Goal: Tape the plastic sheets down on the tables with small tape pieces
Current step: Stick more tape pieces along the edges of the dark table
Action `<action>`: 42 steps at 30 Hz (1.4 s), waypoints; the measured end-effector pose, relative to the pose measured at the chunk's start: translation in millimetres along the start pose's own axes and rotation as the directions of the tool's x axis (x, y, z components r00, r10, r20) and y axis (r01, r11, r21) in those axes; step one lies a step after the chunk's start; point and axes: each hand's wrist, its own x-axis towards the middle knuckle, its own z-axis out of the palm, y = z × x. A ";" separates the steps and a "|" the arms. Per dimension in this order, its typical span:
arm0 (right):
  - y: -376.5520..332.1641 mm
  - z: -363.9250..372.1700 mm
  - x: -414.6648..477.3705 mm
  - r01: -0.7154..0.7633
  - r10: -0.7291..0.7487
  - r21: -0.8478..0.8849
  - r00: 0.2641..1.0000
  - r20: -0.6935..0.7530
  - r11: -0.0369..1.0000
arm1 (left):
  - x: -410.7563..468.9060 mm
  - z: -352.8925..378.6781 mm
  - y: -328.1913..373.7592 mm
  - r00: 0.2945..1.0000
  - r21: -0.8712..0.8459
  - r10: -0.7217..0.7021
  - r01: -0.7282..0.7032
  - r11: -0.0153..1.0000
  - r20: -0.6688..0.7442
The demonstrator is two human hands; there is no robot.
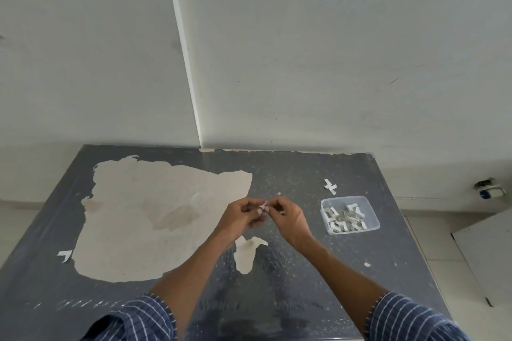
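Over the middle of the dark grey table (304, 174), my left hand (241, 216) and my right hand (291, 216) meet, fingertips pinched together on a small white tape piece (263, 205). A clear plastic sheet covers the table top; its glare and wrinkles show near the front (277, 257). To the right of my hands stands a clear plastic box (349, 214) holding several white tape pieces. Two crossed tape pieces (330, 186) are stuck on the table behind the box. Another bent tape piece (65, 255) lies at the left.
A large pale patch of worn surface (155, 216) fills the table's left half, with a smaller one (246, 255) under my left forearm. White walls meet in a corner behind the table. A white cabinet (487, 257) stands on the floor to the right.
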 end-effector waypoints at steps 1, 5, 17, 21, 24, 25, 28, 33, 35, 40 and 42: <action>0.1 1.0 -0.7 -0.042 0.042 0.058 0.999 -0.006 0.997 | 1.8 1.9 -0.2 1.000 -0.003 -0.004 0.004 1.000 -0.013; 1.5 3.0 0.7 -0.198 0.212 0.291 0.977 -0.019 0.936 | 10.1 9.4 -1.3 0.997 0.021 -0.027 0.029 0.999 -0.078; 15.4 -10.2 -1.3 -0.213 0.217 0.244 0.976 0.012 0.946 | 20.0 29.3 -10.0 0.986 0.089 -0.016 0.031 0.996 -0.167; 16.5 -18.3 -3.6 -0.175 0.169 0.176 0.985 0.045 0.969 | 23.3 38.8 -11.7 0.986 0.080 -0.024 0.038 0.996 -0.167; 20.7 -24.8 -1.9 -0.133 0.130 0.098 0.991 0.033 0.986 | 27.4 42.2 -14.9 0.987 0.083 -0.039 0.052 0.995 -0.155; 23.8 -27.1 0.0 -0.135 0.134 0.069 0.991 0.018 0.989 | 28.3 43.2 -16.1 0.989 0.081 -0.049 0.061 0.995 -0.142; 32.6 -31.8 4.4 -0.199 0.202 0.097 0.979 -0.027 0.975 | 31.5 46.7 -21.9 0.991 0.088 -0.081 0.090 0.992 -0.106; 49.9 -51.0 12.7 -0.307 0.372 0.382 0.922 -0.106 0.871 | 35.8 43.1 -34.5 0.974 0.123 -0.078 0.106 0.987 -0.213; 56.4 -62.9 13.4 -0.316 0.363 0.342 0.928 -0.081 0.885 | 36.3 41.4 -39.2 0.975 0.132 -0.065 0.094 0.987 -0.212; 75.9 -67.8 9.2 -0.368 0.377 0.207 0.926 -0.002 0.906 | 42.7 48.5 -44.8 0.961 0.090 -0.079 0.106 0.990 -0.266; 82.3 -59.8 7.7 -0.391 0.389 0.135 0.920 0.041 0.911 | 43.0 47.9 -46.1 0.958 0.084 -0.078 0.104 0.991 -0.275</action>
